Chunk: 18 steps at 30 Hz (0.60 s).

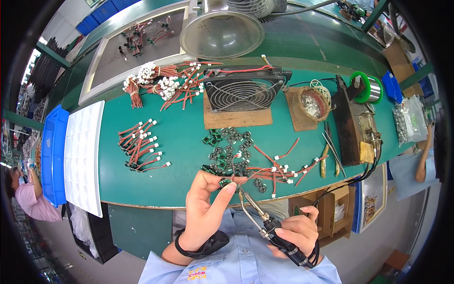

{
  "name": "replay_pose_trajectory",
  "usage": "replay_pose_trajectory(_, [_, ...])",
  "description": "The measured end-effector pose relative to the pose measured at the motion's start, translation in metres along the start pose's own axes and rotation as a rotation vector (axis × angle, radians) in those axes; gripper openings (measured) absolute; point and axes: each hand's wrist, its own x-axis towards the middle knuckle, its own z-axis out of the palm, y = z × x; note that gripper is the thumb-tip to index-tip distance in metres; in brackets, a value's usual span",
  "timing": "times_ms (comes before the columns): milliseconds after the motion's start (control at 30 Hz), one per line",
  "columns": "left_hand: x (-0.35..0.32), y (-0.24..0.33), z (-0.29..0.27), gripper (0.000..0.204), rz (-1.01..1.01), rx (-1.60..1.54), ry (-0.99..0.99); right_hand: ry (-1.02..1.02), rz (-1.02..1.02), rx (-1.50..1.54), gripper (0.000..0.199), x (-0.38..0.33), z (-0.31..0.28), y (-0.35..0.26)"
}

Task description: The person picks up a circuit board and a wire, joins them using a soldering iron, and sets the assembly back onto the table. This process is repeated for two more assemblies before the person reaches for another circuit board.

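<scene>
Because the left hand (204, 208) pinches the small green circuit board (225, 182) just off the table (184, 142) edge at 6 o'clock while the right hand (295, 234) clenches the soldering iron (257, 215), its hot tip could likely slip onto the fingertips (231, 188).

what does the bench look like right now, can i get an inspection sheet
surface: green bench top, worn at the near edge
job's things: small green circuit board pinched in the left hand; soldering iron held in the right hand, tip at the board
clutter: loose boards, red wire leads with white plugs, bundled leads, white tray, blue bin
grippers: left hand closed on the board, black wrist strap; right hand closed on the iron handle
cables: iron's black cord runs to the right
surroundings: black fan, solder spool, tip cleaner pot, iron stand, metal lamp shade, other people at the edges
</scene>
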Motion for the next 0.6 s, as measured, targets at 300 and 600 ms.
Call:
replay_pose_trajectory(300, [-0.001, 0.003, 0.007, 0.012, 0.007, 0.017, 0.041, -0.004, -0.011, 0.006, 0.042, 0.002, -0.006, 0.0])
replay_pose_trajectory(600, [-0.009, 0.023, 0.001, 0.008, -0.117, -0.3, -0.013, 0.558, 0.225, 0.053, 0.033, 0.0, -0.001, 0.041])
